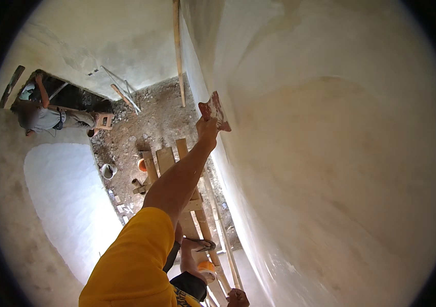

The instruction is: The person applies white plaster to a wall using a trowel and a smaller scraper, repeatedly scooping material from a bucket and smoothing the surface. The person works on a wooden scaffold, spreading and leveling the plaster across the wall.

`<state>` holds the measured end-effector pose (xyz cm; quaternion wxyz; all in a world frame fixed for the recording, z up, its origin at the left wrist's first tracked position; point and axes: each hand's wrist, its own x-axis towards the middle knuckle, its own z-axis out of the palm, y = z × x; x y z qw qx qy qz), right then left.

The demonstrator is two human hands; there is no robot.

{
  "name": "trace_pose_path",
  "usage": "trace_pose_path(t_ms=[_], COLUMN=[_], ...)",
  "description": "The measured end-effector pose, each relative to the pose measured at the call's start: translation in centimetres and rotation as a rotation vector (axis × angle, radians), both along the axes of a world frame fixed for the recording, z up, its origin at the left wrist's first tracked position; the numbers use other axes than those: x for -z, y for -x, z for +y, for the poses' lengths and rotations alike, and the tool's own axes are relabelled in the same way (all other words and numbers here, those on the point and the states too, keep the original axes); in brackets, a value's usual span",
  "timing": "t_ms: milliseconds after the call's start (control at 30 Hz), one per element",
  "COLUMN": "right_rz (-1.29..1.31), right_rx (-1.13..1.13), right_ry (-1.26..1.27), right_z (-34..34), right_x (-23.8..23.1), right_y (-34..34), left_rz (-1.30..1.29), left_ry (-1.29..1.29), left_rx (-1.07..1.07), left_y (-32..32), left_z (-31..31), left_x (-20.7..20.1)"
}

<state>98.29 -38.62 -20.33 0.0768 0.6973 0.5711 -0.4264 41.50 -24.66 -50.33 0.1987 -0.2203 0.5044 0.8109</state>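
Observation:
My left arm, in a yellow sleeve, stretches up and forward. My left hand is closed on a flat reddish-brown plaster float smeared with pale plaster. The float is at the tall plastered wall on my right; whether it touches the surface, I cannot tell. Low at the bottom edge, my right hand has its fingers curled beside a bamboo pole. What it holds, if anything, is hidden. An orange and white bucket is near my sandaled foot.
Narrow scaffold planks under me stand over rubble-strewn ground. Another bamboo pole leans in the far corner. At the left, a co-worker is by a wall opening, with a wooden stool at their feet. A pale bucket sits below.

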Motion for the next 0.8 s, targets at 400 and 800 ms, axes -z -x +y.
trace_pose_path(t_ms=[400, 800], right_rz=[0.024, -0.034], right_rx=[0.064, 0.094], right_ry=[0.096, 0.18], right_z=[0.2, 1.6], right_x=[12.0, 13.9], right_y=[1.7, 5.3], left_rz=[0.226, -0.195], left_ry=[0.298, -0.086], left_rx=[-0.05, 0.158], left_y=[2.3, -7.3], left_z=[6.6, -2.9], left_x=[10.6, 13.1])
